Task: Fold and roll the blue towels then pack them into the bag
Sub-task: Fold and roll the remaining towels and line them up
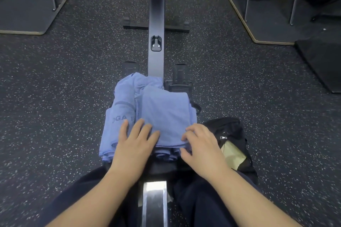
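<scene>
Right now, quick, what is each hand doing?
Left hand: open, fingers straight, pressing flat on the folded blue cloth towel.
Right hand: fingers curled, pinching the towel's near edge.

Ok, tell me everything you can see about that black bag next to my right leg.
The black bag sits on the speckled floor, to the right of the rowing machine rail and just beyond the right hand. It looks like soft dark fabric, slumped rather than upright. Its top is open, with a metal zipper pull at the edge and something pale tan showing inside. No blue towel shows inside it. Whether the hand touches it cannot be told.
</scene>
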